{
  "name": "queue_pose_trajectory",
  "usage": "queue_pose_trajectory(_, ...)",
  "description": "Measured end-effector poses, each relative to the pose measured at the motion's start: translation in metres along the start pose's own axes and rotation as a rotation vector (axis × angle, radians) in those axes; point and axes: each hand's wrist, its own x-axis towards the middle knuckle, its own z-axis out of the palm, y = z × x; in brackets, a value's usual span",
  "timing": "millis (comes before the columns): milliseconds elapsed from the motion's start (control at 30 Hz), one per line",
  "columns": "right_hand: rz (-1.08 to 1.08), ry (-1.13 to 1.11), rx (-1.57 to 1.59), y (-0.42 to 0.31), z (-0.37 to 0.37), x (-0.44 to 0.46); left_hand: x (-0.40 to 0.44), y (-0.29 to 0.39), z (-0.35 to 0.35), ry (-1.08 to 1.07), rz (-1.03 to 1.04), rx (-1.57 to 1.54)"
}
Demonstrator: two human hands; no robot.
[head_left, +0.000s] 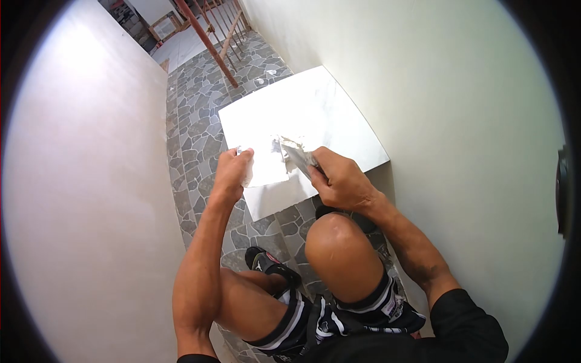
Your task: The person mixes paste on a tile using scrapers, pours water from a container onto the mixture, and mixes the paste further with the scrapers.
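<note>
My left hand [232, 174] is closed on the left edge of a small flat white plate [265, 168], thumb on top. My right hand [340, 180] grips a putty knife [296, 156], its grey blade slanting up and left to the plate's right edge. Off-white putty [293, 143] clings around the blade's tip. The knife's handle is mostly hidden in my fingers. Below both hands lies a large white panel [302, 100] with a smooth, glossy top.
Pale walls [97, 181] stand close on the left and right [448, 109]. The stone-patterned floor [196, 115] runs between them. Reddish metal bars [212, 45] stand beyond the panel. My knees [339, 254] and a dark sandal [272, 266] are below.
</note>
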Motion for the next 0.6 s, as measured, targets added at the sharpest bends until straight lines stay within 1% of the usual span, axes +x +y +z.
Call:
queue_pose_trajectory(100,0.241,0.104,0.129,0.005,0.001,-0.001,0.004,-0.002,-0.001,0.000,-0.055,-0.049)
queue_pose_trajectory(133,0.342,0.153,0.205,-0.004,-0.003,0.003,0.004,0.000,-0.001,0.001,-0.067,-0.060)
queue_pose_trajectory(233,0.396,0.369,0.409,0.005,0.011,0.004,0.002,0.004,0.002,0.005,-0.089,-0.117)
queue_pose_trajectory(267,0.432,0.359,0.420,0.005,0.010,0.002,0.002,0.004,0.003,0.008,-0.102,-0.152)
queue_pose_trajectory(333,0.390,0.401,0.402,0.001,0.012,-0.001,0.003,0.005,0.008,0.014,-0.122,-0.220)
queue_pose_trajectory(433,0.367,0.426,0.446,-0.005,0.017,-0.002,-0.008,0.019,0.019,0.090,-0.157,-0.132)
queue_pose_trajectory(500,0.362,0.434,0.478,-0.015,0.018,0.000,-0.011,0.020,0.026,0.113,-0.171,-0.129)
queue_pose_trajectory(533,0.395,0.400,0.482,-0.017,0.019,-0.001,-0.011,0.020,0.028,0.125,-0.179,-0.127)
queue_pose_trajectory(600,0.382,0.417,0.461,-0.022,0.021,0.002,-0.004,0.011,0.025,0.103,-0.198,-0.102)
